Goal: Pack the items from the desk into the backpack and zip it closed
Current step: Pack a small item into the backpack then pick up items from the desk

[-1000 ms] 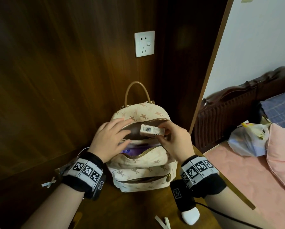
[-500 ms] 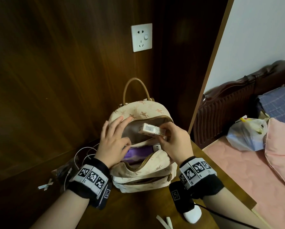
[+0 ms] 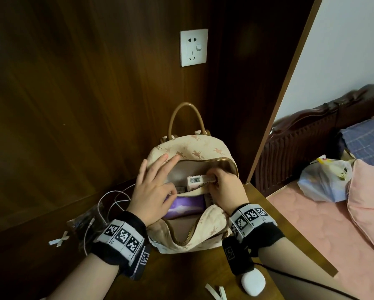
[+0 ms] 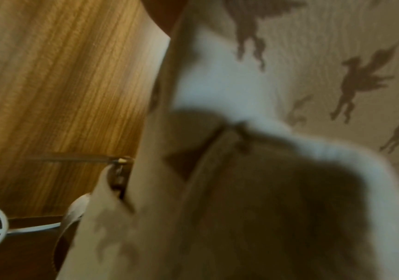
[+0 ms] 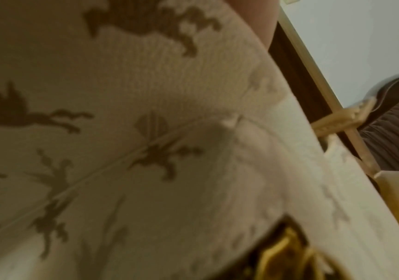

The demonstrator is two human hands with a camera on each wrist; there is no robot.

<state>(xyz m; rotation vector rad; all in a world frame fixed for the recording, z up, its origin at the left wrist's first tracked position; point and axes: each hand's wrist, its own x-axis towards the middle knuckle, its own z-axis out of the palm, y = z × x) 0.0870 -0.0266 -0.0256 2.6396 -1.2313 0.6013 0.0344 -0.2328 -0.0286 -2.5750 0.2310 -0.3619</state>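
Nearest the camera, on the desk [image 3: 181, 276], a white case [image 3: 252, 282] lay by the right wrist, with a white cable [image 3: 108, 204] off to the left. Just beyond stood the backpack [image 3: 203, 232], main zip open, a purple packet [image 3: 186, 205] inside. Left hand [image 3: 153, 191] rested on the opening's left edge, fingers mostly extended. Right hand [image 3: 227, 189] pinched a small barcoded box [image 3: 198, 182] within the mouth. Behind, a wall socket [image 3: 193, 47] on the wood panel.

place: home bedroom | cues: bed [image 3: 311, 213], carved headboard [image 3: 311, 131], wall socket [image 3: 193, 47]
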